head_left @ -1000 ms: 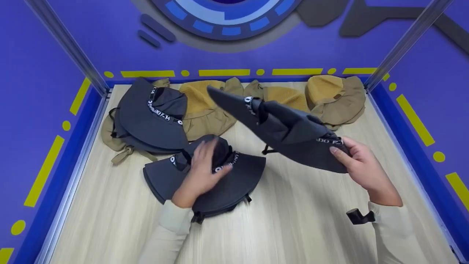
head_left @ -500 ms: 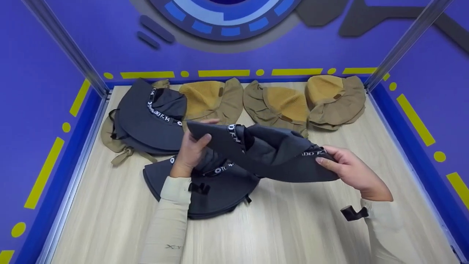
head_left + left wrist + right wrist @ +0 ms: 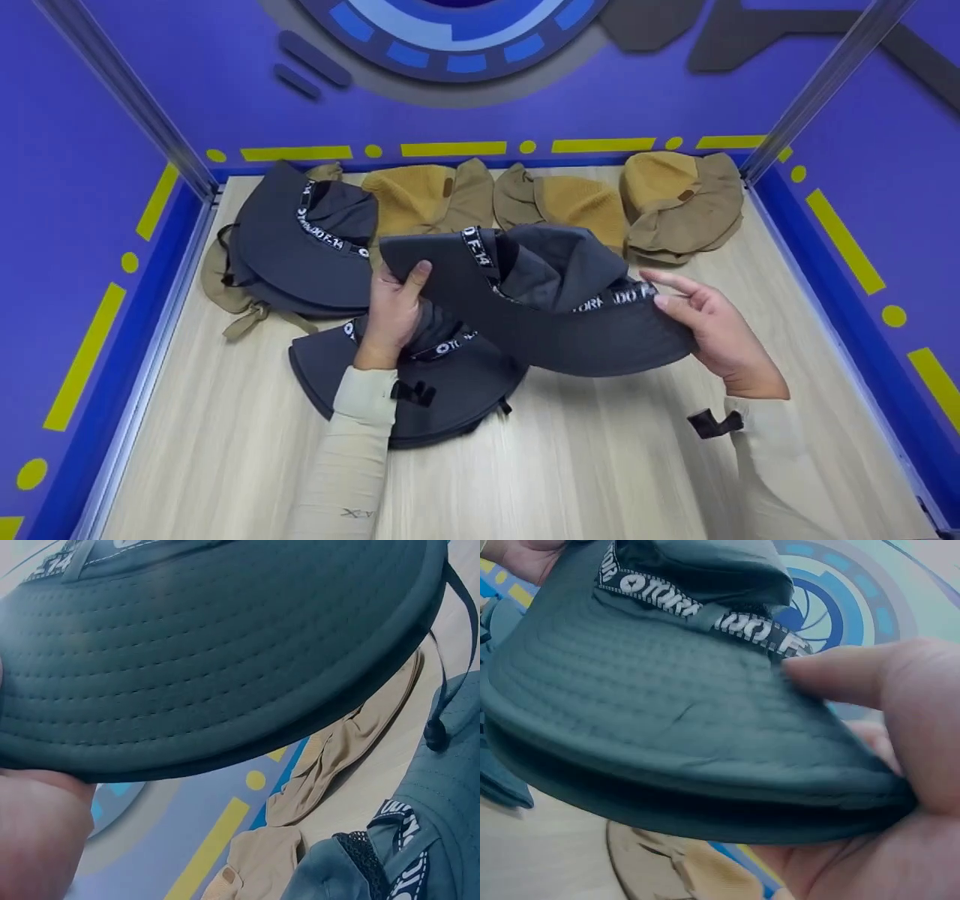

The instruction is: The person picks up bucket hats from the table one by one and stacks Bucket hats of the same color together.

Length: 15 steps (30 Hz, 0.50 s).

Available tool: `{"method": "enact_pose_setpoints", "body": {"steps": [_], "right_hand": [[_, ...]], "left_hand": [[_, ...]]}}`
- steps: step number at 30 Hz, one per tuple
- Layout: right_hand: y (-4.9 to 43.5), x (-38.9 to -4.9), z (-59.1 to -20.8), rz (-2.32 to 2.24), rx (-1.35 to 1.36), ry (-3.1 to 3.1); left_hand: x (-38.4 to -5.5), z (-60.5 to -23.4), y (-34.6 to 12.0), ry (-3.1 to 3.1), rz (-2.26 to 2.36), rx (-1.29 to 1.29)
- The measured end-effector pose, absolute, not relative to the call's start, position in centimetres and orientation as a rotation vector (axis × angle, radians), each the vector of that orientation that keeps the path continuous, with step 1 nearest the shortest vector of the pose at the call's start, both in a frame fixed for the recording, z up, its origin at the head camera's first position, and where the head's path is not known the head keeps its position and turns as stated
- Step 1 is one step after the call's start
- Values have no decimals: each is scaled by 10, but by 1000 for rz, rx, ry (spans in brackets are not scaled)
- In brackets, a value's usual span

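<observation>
A dark grey wide-brimmed sun hat (image 3: 577, 341) with a white-lettered band is held up above the table. My left hand (image 3: 394, 315) grips the left end of its brim, thumb on top. At the other end my right hand (image 3: 727, 337) holds the brim between thumb and fingers. The right wrist view shows the hat's brim (image 3: 652, 712) doubled into two layers with the thumb close to the band. Stitched rows of the brim (image 3: 225, 667) fill the left wrist view. Below the held hat lies another dark sun hat (image 3: 450, 397), partly covered by it and my left forearm.
Dark sun hats (image 3: 300, 270) lie at the back left, over a tan hat (image 3: 225, 289) with a tie. Along the back wall are tan-and-mustard hats (image 3: 412, 196), (image 3: 581, 202), (image 3: 682, 210). Blue panels (image 3: 90, 150) enclose the wooden table (image 3: 600, 465).
My left hand has left the lower hat and taken the held hat's left brim. The held hat has come down leftward, levelled out and turned its crown more into view.
</observation>
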State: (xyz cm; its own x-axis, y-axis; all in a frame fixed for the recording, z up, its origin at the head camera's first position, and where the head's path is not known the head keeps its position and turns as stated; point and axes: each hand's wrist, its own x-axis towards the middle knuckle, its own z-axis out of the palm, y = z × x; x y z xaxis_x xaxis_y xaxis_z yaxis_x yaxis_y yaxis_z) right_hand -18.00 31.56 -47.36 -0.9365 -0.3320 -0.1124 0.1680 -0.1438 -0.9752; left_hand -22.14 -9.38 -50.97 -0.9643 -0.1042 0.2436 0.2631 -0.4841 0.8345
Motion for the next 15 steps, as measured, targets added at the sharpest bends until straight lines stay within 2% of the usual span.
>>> {"method": "enact_pose_setpoints", "body": {"steps": [3, 9, 15], "right_hand": [[312, -184, -485, -2424, -158, 1569], [298, -189, -514, -2722, -316, 1223], [276, -188, -519, -2691, -80, 1453]], "left_hand": [[-221, -511, -94, -1408, -2541, -203], [-219, -512, -92, -1236, -2632, -178], [-218, -513, -89, -1187, -2694, -134]]}}
